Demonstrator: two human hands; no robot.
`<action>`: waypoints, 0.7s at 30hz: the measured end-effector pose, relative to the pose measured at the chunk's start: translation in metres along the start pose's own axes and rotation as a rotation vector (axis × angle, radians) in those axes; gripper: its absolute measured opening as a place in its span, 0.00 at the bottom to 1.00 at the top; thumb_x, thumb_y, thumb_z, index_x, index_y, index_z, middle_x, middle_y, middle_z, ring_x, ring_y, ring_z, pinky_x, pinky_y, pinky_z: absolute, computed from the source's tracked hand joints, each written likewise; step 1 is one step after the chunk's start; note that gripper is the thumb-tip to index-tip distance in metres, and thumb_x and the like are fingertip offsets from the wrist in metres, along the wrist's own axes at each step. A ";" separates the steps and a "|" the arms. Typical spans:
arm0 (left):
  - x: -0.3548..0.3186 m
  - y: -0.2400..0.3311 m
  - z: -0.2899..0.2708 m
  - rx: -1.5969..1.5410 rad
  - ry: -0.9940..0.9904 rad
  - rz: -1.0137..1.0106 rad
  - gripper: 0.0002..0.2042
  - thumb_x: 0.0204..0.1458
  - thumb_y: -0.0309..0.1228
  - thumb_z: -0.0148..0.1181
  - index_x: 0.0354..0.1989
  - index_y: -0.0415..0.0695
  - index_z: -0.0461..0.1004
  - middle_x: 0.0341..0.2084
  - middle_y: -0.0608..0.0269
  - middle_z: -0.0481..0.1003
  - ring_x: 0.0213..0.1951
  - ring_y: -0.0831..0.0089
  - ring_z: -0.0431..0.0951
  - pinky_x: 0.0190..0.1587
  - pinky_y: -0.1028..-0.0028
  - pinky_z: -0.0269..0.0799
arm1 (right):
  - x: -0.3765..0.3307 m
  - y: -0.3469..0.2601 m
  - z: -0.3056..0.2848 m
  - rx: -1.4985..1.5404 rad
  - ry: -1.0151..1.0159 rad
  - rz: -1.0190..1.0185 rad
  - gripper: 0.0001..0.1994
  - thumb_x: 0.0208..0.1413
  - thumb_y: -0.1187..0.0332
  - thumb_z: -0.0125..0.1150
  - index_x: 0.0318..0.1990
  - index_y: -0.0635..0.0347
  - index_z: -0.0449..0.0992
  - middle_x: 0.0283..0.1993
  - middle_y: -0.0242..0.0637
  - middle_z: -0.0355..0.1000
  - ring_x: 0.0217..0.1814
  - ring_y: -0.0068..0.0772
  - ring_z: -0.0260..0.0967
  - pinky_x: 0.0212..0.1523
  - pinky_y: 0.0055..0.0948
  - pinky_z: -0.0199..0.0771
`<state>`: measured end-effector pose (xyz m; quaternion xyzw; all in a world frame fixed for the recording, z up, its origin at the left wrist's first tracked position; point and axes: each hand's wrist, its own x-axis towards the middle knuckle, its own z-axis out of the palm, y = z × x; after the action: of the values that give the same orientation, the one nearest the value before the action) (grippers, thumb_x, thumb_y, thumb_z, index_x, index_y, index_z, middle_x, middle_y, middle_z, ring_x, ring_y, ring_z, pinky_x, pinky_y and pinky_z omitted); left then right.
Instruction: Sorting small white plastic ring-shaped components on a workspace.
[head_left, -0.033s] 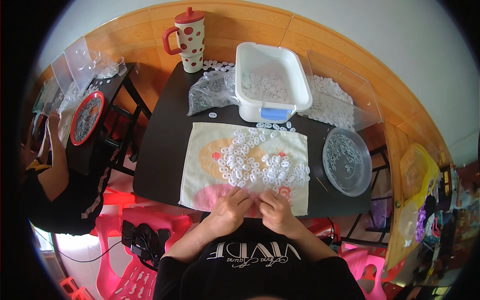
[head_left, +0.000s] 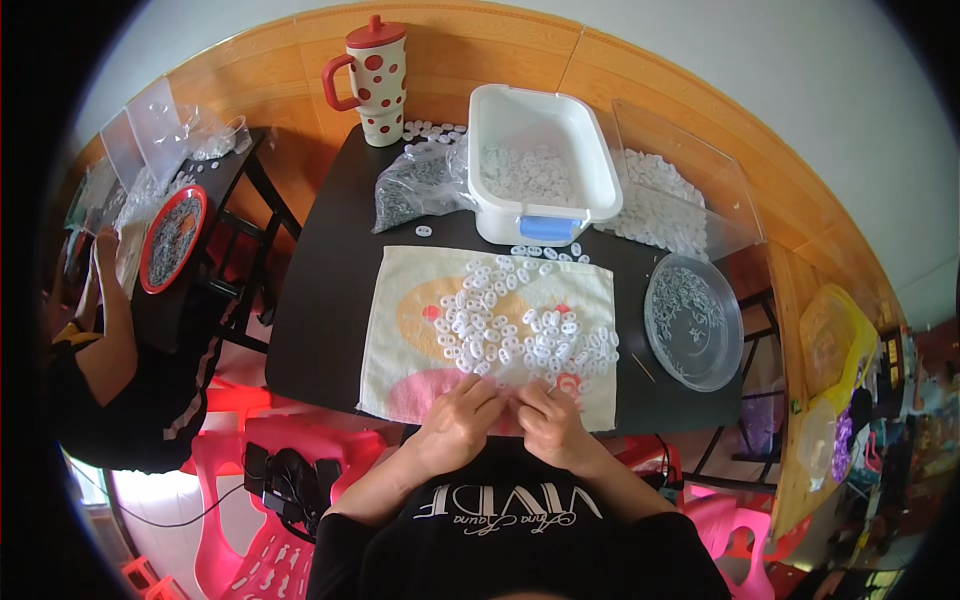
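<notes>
My left hand (head_left: 460,422) and my right hand (head_left: 547,420) are close together over the near edge of a cream towel (head_left: 400,290). The fingers of both are bent into a pinch. Whatever sits between the fingertips is too small and too covered to name. Just beyond them, a loose heap of white oval plastic pieces (head_left: 478,318), most with two holes, spreads over the towel. A second cluster of these pieces (head_left: 560,340) lies in front of my right hand.
A white tub (head_left: 480,150) with more pieces stands at the back. Left of it lies a clear bag of small grey parts (head_left: 425,185), beside a dotted tumbler (head_left: 382,90). A round clear tray (head_left: 712,360) is at the right. Another person's arm (head_left: 118,325) is at the left table.
</notes>
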<state>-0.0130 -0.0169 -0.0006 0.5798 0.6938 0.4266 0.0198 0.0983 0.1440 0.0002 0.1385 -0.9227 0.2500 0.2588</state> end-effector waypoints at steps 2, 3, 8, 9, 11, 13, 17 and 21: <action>0.000 0.001 0.000 0.006 -0.016 0.012 0.15 0.33 0.14 0.56 0.34 0.33 0.75 0.35 0.51 0.73 0.34 0.53 0.74 0.34 0.62 0.74 | 0.000 0.000 -0.001 0.006 -0.012 0.004 0.10 0.28 0.80 0.58 0.24 0.64 0.68 0.33 0.41 0.63 0.33 0.44 0.65 0.28 0.36 0.67; 0.001 0.002 -0.001 0.006 -0.011 0.022 0.14 0.33 0.14 0.56 0.34 0.33 0.75 0.35 0.51 0.72 0.33 0.52 0.73 0.33 0.62 0.74 | -0.001 0.000 -0.001 0.016 -0.027 0.002 0.11 0.27 0.79 0.58 0.24 0.64 0.67 0.33 0.42 0.62 0.34 0.45 0.65 0.29 0.36 0.67; 0.004 -0.001 -0.001 0.040 -0.035 0.041 0.13 0.33 0.14 0.57 0.33 0.33 0.74 0.37 0.49 0.73 0.35 0.51 0.74 0.34 0.62 0.75 | 0.002 0.001 -0.001 0.036 -0.034 -0.012 0.11 0.28 0.81 0.57 0.25 0.63 0.66 0.32 0.41 0.61 0.34 0.45 0.65 0.29 0.37 0.68; 0.007 -0.003 -0.004 -0.017 -0.026 0.027 0.13 0.35 0.14 0.57 0.34 0.32 0.75 0.37 0.48 0.74 0.35 0.51 0.75 0.35 0.63 0.75 | 0.002 0.003 0.000 0.066 -0.023 0.010 0.11 0.29 0.82 0.57 0.25 0.63 0.66 0.32 0.41 0.61 0.34 0.45 0.65 0.29 0.38 0.68; 0.004 -0.002 -0.005 -0.083 -0.022 0.016 0.13 0.37 0.13 0.58 0.36 0.32 0.75 0.36 0.47 0.75 0.36 0.51 0.76 0.36 0.64 0.75 | -0.004 0.004 0.003 0.100 -0.008 0.065 0.10 0.33 0.82 0.57 0.27 0.63 0.67 0.32 0.40 0.62 0.33 0.45 0.66 0.29 0.38 0.68; 0.002 -0.004 -0.004 -0.234 0.106 -0.080 0.13 0.44 0.13 0.61 0.40 0.32 0.77 0.34 0.47 0.76 0.34 0.54 0.78 0.36 0.65 0.75 | -0.001 0.005 -0.001 0.132 0.007 0.108 0.09 0.37 0.83 0.58 0.28 0.63 0.68 0.32 0.40 0.63 0.33 0.45 0.67 0.28 0.39 0.68; -0.002 -0.001 -0.004 -0.271 0.192 -0.130 0.12 0.48 0.16 0.63 0.43 0.33 0.77 0.31 0.50 0.76 0.31 0.57 0.78 0.34 0.67 0.75 | 0.024 0.016 -0.060 0.105 0.168 0.089 0.08 0.45 0.86 0.58 0.32 0.65 0.73 0.32 0.43 0.72 0.32 0.40 0.72 0.30 0.32 0.72; -0.008 -0.002 -0.003 -0.248 0.204 -0.108 0.11 0.47 0.15 0.63 0.41 0.34 0.78 0.30 0.52 0.76 0.29 0.59 0.78 0.31 0.69 0.73 | 0.094 0.068 -0.148 -0.272 0.509 0.136 0.03 0.54 0.81 0.58 0.31 0.65 0.73 0.28 0.36 0.69 0.28 0.25 0.67 0.30 0.24 0.67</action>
<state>-0.0136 -0.0247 -0.0036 0.4884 0.6646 0.5639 0.0437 0.0551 0.2681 0.1349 -0.0266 -0.8603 0.1677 0.4806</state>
